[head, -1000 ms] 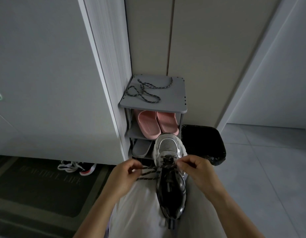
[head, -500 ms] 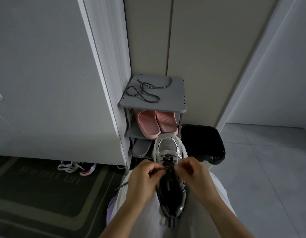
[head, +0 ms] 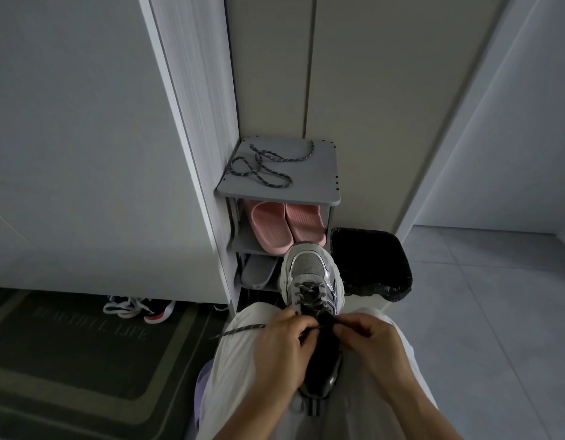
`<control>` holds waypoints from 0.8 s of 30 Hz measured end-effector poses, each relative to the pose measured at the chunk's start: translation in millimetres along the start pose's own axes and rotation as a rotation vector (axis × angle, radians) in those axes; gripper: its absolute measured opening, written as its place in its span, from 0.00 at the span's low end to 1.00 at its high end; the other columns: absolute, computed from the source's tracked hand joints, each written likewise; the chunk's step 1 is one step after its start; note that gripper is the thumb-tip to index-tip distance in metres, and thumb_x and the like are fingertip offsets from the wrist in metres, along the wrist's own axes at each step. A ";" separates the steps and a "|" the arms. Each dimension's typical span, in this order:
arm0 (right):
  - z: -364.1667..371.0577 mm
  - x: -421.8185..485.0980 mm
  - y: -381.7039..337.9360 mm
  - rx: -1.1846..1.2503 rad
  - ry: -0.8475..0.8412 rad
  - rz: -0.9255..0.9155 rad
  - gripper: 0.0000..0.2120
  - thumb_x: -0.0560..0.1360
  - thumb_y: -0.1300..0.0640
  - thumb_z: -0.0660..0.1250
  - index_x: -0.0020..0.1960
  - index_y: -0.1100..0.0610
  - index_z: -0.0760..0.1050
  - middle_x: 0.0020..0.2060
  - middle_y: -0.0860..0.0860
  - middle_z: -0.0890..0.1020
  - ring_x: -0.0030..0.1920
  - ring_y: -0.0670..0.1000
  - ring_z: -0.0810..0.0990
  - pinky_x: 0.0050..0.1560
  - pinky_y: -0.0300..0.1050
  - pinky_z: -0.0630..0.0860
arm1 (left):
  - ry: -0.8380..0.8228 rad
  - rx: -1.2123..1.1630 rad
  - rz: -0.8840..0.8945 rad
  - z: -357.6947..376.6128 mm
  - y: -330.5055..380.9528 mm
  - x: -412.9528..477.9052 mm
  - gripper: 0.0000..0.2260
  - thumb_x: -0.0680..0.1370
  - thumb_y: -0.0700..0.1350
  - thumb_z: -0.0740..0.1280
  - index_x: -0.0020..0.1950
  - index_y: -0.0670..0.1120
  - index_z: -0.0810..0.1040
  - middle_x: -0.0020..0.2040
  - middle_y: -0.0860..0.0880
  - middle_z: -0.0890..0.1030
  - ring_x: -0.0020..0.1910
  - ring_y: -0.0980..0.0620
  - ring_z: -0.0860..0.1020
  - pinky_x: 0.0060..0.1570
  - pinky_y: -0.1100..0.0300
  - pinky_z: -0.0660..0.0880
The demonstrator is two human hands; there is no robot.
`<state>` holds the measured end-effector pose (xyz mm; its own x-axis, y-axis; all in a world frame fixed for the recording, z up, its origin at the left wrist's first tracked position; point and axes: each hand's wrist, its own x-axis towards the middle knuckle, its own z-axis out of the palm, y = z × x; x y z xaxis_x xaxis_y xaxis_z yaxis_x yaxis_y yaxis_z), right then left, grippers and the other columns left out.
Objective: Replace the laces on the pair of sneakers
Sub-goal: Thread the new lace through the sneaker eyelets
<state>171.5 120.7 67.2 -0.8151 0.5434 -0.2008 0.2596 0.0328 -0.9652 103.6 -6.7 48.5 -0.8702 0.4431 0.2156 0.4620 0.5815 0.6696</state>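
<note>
2 hands at 6 o'clock: left hand (head: 281, 347), right hand (head: 373, 344) – w/ 1 grey sneaker (head: 309, 268), 1 threaded lace (head: 243, 329). At 12 – 1 rack (head: 306, 188), 1 loose lace (head: 262, 169), 2 pink slippers (head: 268, 227) (head: 305, 223), 1 grey slipper (head: 259, 274). 1 black bin (head: 370, 265) at 3, 1 mat (head: 84, 360) at 8

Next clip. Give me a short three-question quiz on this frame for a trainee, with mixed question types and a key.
1. True or false: a spare lace lies on the top shelf of the shoe rack.
2. What stands on the floor directly right of the rack? A) a black-lined bin B) a folded stool C) an umbrella stand
3. Fill in: the left hand and right hand each pinch the threaded lace of the ____ on the person's lap.
Key: 1 true; 2 A; 3 sneaker.
</note>
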 end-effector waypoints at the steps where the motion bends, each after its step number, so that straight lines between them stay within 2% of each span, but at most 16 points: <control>1: -1.0 0.2 0.0 0.010 -0.007 0.005 0.08 0.70 0.69 0.70 0.45 0.59 0.83 0.36 0.49 0.85 0.38 0.44 0.82 0.37 0.28 0.74 | 0.004 0.003 0.011 1.5 -0.8 -0.5 0.04 0.66 0.51 0.69 0.39 0.55 0.81 0.33 0.57 0.76 0.32 0.61 0.75 0.27 0.69 0.67; 3: -2.3 0.3 -1.6 0.021 -0.029 0.005 0.08 0.70 0.69 0.69 0.46 0.59 0.83 0.37 0.49 0.85 0.39 0.46 0.83 0.38 0.29 0.75 | 0.017 -0.032 0.014 4.5 -1.0 -2.7 0.05 0.68 0.52 0.67 0.41 0.55 0.81 0.34 0.57 0.78 0.34 0.60 0.76 0.30 0.66 0.71; 7: -3.8 -1.4 -3.4 0.043 -0.057 0.003 0.10 0.71 0.70 0.67 0.46 0.59 0.82 0.38 0.48 0.85 0.37 0.42 0.82 0.36 0.27 0.74 | 0.034 -0.113 -0.029 9.2 3.3 -1.9 0.04 0.73 0.49 0.67 0.44 0.53 0.82 0.39 0.56 0.80 0.39 0.59 0.77 0.38 0.62 0.74; 10: -3.5 -1.4 -2.6 0.066 -0.047 0.004 0.10 0.71 0.71 0.67 0.47 0.61 0.82 0.38 0.49 0.85 0.38 0.44 0.83 0.37 0.29 0.75 | 0.054 -0.147 -0.046 12.3 4.3 -1.3 0.07 0.71 0.52 0.65 0.42 0.52 0.82 0.38 0.56 0.81 0.38 0.58 0.78 0.37 0.59 0.76; 13: -2.8 -1.4 -1.8 0.059 -0.029 0.007 0.09 0.71 0.70 0.68 0.47 0.60 0.82 0.37 0.49 0.85 0.39 0.46 0.83 0.37 0.30 0.76 | 0.066 -0.140 -0.039 14.6 2.7 -1.7 0.05 0.71 0.50 0.66 0.41 0.52 0.82 0.37 0.56 0.81 0.36 0.59 0.77 0.35 0.61 0.75; 17: -2.1 -2.2 -5.1 -0.004 -0.010 -0.010 0.07 0.70 0.69 0.69 0.45 0.60 0.82 0.34 0.48 0.84 0.34 0.43 0.82 0.34 0.28 0.74 | 0.072 -0.180 -0.048 15.4 4.1 -0.8 0.07 0.70 0.51 0.65 0.40 0.51 0.82 0.37 0.56 0.81 0.37 0.61 0.77 0.36 0.67 0.73; 20: 0.7 -4.8 -7.6 -0.024 -0.004 -0.008 0.06 0.70 0.68 0.70 0.44 0.60 0.82 0.32 0.47 0.84 0.36 0.44 0.82 0.34 0.27 0.73 | 0.064 -0.213 -0.053 16.2 5.5 -0.7 0.07 0.70 0.51 0.65 0.40 0.51 0.82 0.37 0.56 0.81 0.37 0.61 0.77 0.37 0.67 0.72; 22: 1.2 -6.5 -9.3 -0.030 0.006 -0.023 0.05 0.70 0.68 0.70 0.44 0.60 0.81 0.33 0.48 0.84 0.36 0.42 0.81 0.34 0.25 0.72 | 0.078 -0.183 -0.048 17.2 5.7 0.9 0.07 0.70 0.50 0.65 0.40 0.51 0.82 0.36 0.55 0.80 0.36 0.60 0.76 0.35 0.67 0.71; 24: 1.6 -8.2 -11.5 -0.020 0.008 -0.038 0.03 0.71 0.67 0.69 0.42 0.61 0.80 0.33 0.48 0.82 0.32 0.38 0.79 0.32 0.24 0.70 | 0.076 -0.109 -0.010 16.9 5.2 2.9 0.09 0.71 0.51 0.63 0.39 0.51 0.81 0.35 0.55 0.78 0.35 0.58 0.76 0.32 0.67 0.70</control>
<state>174.4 114.6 79.6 -0.8206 0.5480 -0.1622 0.2384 0.0703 -0.9686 106.4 9.2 40.6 -0.8870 0.3825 0.2586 0.4354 0.5065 0.7443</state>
